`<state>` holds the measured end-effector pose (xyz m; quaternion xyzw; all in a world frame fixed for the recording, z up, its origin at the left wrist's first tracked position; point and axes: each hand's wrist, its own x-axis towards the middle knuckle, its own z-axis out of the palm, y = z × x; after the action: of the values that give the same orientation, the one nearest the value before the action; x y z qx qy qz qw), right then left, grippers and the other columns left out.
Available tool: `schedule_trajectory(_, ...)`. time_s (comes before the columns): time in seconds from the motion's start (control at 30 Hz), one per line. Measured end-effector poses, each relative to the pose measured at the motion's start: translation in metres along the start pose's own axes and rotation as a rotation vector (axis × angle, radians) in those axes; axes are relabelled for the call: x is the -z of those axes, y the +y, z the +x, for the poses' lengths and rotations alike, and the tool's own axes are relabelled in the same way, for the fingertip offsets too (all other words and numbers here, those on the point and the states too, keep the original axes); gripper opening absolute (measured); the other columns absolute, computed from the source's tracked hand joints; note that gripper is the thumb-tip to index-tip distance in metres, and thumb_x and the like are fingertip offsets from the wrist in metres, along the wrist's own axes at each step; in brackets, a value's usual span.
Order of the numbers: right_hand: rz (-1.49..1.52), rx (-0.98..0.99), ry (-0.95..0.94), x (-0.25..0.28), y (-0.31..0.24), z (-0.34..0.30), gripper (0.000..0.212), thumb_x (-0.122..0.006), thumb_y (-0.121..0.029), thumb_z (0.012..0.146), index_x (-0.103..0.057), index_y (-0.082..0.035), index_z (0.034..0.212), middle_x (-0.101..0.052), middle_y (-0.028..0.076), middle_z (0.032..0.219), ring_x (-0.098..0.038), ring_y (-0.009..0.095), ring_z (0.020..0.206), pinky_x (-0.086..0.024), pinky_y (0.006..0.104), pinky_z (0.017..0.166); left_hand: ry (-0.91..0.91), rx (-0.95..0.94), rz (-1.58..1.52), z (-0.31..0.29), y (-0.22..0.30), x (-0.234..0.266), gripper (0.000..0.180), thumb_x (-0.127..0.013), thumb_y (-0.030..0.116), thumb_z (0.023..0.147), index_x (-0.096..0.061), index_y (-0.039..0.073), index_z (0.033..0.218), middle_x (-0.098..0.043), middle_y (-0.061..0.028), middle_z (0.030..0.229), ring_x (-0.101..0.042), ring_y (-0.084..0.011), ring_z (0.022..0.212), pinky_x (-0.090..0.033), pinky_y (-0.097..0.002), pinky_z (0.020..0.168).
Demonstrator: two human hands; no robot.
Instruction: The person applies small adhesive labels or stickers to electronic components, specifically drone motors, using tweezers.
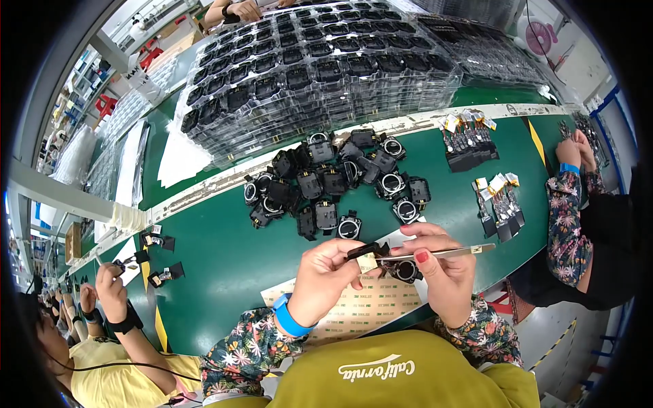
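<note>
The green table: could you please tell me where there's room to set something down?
The table has broad room between the black-housing pile and small assemblies at left, and a narrower gap from pile to component bundles at right. The pile is crowded.

Tweezers [442,253], one — blue wristbands [283,315], two

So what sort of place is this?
Probably an electronics assembly workshop: clear trays of black housings stand stacked, more black parts lie heaped on a green bench, and co-workers are on either side.

Seemingly black casing [362,251], silvery tweezers [450,252]
</note>
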<state>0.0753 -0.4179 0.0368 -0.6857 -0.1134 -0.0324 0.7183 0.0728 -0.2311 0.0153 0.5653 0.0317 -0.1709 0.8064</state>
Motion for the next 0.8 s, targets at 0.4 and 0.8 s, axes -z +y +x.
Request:
schedule_trajectory(0.4, -0.185, 0.084, -0.048, 0.0030, -0.0052, 0.0045, 0.012, -0.060, -0.007, 0.085, -0.068, 0.000, 0.089, -0.067, 0.008, 0.090, -0.056, 0.024, 0.103, -0.045, 0.0341, 0.084, 0.000, -0.038, 0.041, -0.0016, -0.0031, -0.0025, 0.025, -0.047, -0.012, 0.083, -0.056, -0.004, 0.104, -0.065, -0.0113, 0.094, -0.066, -0.0169, 0.081, -0.055, -0.0245, 0.065)
schedule_trajectory(0.8, -0.246, 0.095, -0.043, 0.0032, -0.0072, 0.0033, 0.010, -0.061, -0.007, 0.083, -0.068, -0.002, 0.088, -0.068, 0.006, 0.089, -0.058, 0.024, 0.100, -0.043, 0.0343, 0.083, 0.003, -0.087, 0.082, -0.0026, -0.0059, -0.0027, 0.025, -0.047, -0.014, 0.083, -0.056, -0.005, 0.104, -0.065, -0.0133, 0.096, -0.067, -0.0204, 0.083, -0.055, -0.0259, 0.066)
